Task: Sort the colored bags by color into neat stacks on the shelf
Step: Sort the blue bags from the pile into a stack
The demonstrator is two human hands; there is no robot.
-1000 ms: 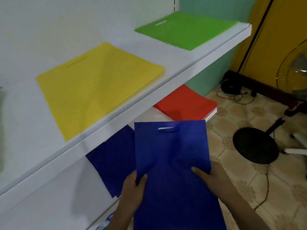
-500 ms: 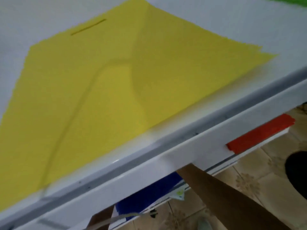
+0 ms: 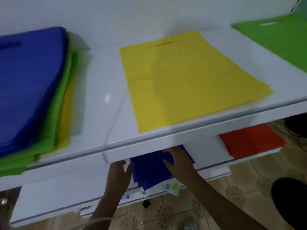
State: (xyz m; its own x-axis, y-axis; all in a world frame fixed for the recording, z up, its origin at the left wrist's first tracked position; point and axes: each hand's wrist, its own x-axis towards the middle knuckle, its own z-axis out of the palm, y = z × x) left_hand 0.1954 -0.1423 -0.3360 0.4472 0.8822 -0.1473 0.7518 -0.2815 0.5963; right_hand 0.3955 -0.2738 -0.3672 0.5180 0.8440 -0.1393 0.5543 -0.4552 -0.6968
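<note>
Head view looks down on a white two-tier shelf against a white wall. On the upper shelf [image 3: 106, 97] a yellow bag [image 3: 187, 80] lies flat in the middle, its handle slit toward the wall. A green bag [image 3: 279, 42] lies to its right, partly out of view. At the left sits a mixed pile [image 3: 33, 90]: blue on top, green beneath it, yellow edges showing under that.

On the lower shelf [image 3: 206, 153] a blue stack [image 3: 149, 170] lies partly hidden under the upper shelf's front edge, and a red stack [image 3: 250, 140] lies well apart to its right.

Both hands are on the blue stack. The left hand [image 3: 119, 171] is at its left edge, fingers fairly straight; whether it pinches the edge cannot be told. The right hand [image 3: 179, 161] rests palm down on top, fingers spread and relaxed.

Below is a beige patterned tile floor [image 3: 232, 193], with a dark round object [image 3: 290, 201] at the right edge.
</note>
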